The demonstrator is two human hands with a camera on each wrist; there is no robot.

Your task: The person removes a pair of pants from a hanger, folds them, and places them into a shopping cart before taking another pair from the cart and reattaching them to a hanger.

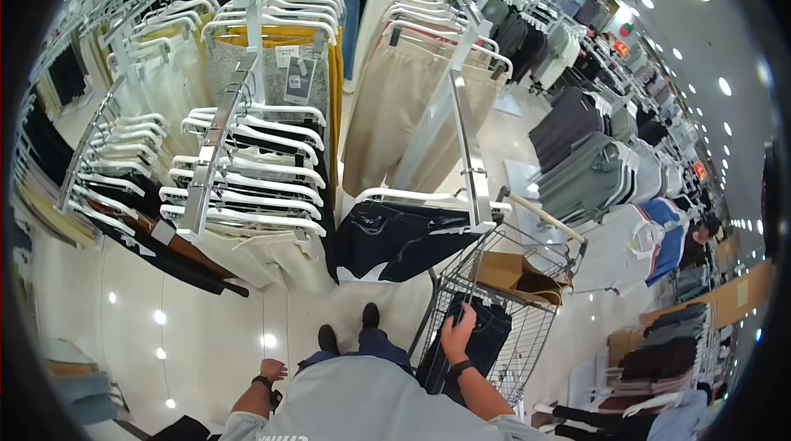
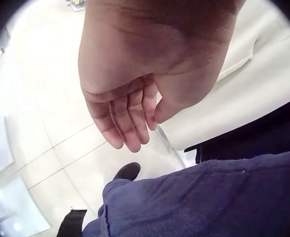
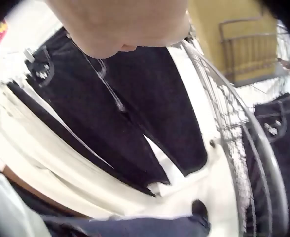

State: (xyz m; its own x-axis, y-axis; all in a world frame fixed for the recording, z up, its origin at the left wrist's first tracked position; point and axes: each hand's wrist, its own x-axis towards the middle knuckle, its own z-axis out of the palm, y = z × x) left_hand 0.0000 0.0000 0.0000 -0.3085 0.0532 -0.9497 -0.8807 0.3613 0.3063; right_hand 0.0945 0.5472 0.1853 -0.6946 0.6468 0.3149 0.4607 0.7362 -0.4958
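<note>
Dark folded trousers [image 1: 493, 334] are carried in the wire shopping cart [image 1: 527, 346], below a brown open-topped container [image 1: 512, 269]. Right grip [image 1: 459, 335] is seen over the cart's near side, overlapping the trousers in the head view; fingertips are hidden in the wrist view, so whether cloth, wire or nothing is held cannot be told. Left grip [image 2: 145, 69] is slack, fingers loosely curled, nothing held, hung over the floor [image 2: 41, 148].

Step judged to be handling of the cart trousers. Best done by waistband, folds kept together, hems lifted clear of the wire rim; snagging is the likely risk. Second support could be given by the free left grip.

Just beside the cart, similar dark trousers [image 1: 367, 235] are hung on a white hanger at the rack end; cream trousers [image 1: 268, 260] are hung next to them.
</note>
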